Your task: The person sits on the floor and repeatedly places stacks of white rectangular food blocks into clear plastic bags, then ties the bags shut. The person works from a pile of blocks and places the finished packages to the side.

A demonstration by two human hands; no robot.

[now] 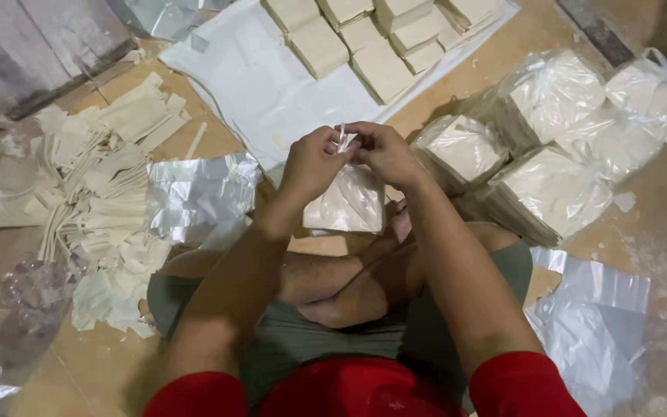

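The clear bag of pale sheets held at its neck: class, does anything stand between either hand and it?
Nothing visible. The left hand and right hand both pinch the twisted neck of the clear bag directly; the bagged stacks lie off to the right.

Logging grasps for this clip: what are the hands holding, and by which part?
Both the left hand and the right hand pinch the twisted top of a clear plastic bag filled with pale square sheets; the bag hangs below them.

Glossy clear plastic over matt, cream-coloured sheets.
I see a shiny, crinkled plastic bag [347, 202] twisted shut, dull papery stacks [384, 69] on smooth white sheeting [256, 85], dusty tan floor [658, 208].
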